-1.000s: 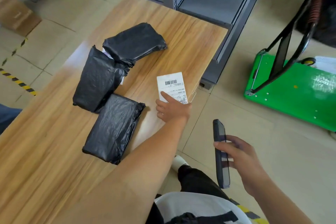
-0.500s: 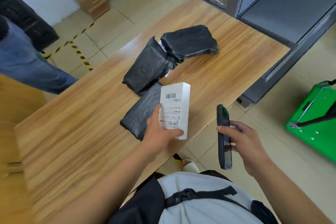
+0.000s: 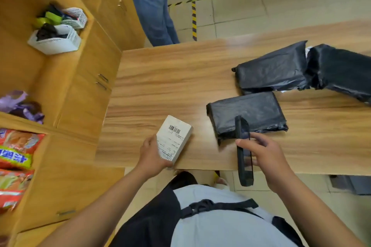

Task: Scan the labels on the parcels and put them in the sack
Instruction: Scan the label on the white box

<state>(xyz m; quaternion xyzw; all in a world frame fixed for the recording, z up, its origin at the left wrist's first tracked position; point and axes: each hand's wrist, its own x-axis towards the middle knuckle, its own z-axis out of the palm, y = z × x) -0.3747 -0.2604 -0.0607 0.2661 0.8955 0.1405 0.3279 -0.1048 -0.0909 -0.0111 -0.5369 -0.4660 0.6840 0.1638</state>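
My left hand [image 3: 151, 156] grips a small white box parcel [image 3: 174, 138] by its near end, label and barcode facing up, held above the near edge of the wooden table [image 3: 160, 90]. My right hand [image 3: 265, 156] holds a black handheld scanner [image 3: 244, 152] upright, to the right of the box. Three black plastic-wrapped parcels lie on the table: one [image 3: 249, 114] just behind the scanner, one [image 3: 271, 70] farther back, one [image 3: 341, 70] at the far right. No sack is in view.
Wooden cabinets [image 3: 86, 86] stand to the left, with white baskets [image 3: 56, 40] on top and snack packets [image 3: 14, 158] on a lower shelf. A person in jeans [image 3: 152, 6] stands beyond the table's left end. Striped floor tape [image 3: 193, 18] runs behind.
My left hand lifted the white box off the table and brought it toward me. My view swung left, bringing the cabinets into sight. The scanner stays in my right hand.
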